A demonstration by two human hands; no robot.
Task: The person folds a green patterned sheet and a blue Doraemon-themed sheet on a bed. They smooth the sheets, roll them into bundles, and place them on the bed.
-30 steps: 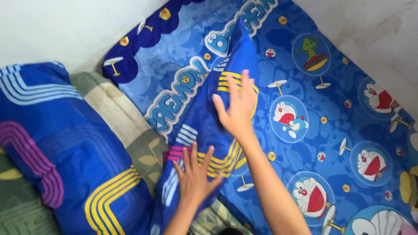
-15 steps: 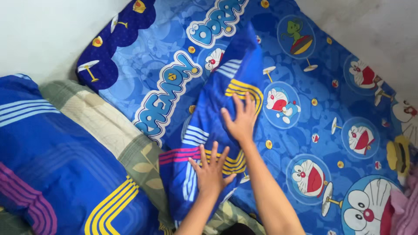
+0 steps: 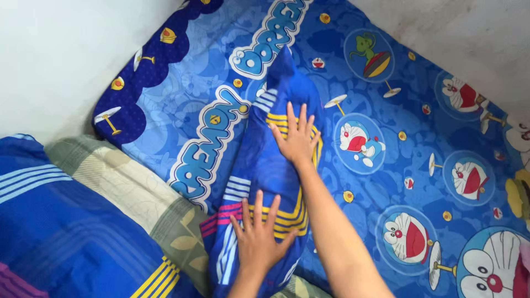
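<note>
The fingers (image 3: pixel 301 118) of the right hand (image 3: pixel 297 140) are spread wide and laid flat, gripping nothing, pressing on the upper part of a blue pillowcase (image 3: pixel 265 171) with yellow, white and pink stripes. The left hand (image 3: pixel 258 237) is likewise splayed, palm down on the lower striped end of the same cloth. The pillowcase lies lengthwise on the bed, on a blue cartoon-cat bedsheet (image 3: pixel 386 182), its far corner pointing toward the wall (image 3: pixel 49 60).

To flatten it well, I judge that both palms should slide outward from the middle toward the edges with even pressure, so creases run off the sides rather than bunching under the hands.

To the left lie a green and beige leaf-patterned pillow (image 3: pixel 132 193) and a blue striped pillow (image 3: pixel 61 232), the latter cut off by the frame. The near end of the pillowcase is hidden by the left wrist and the bottom edge; whether anything is inside it cannot be told.
</note>
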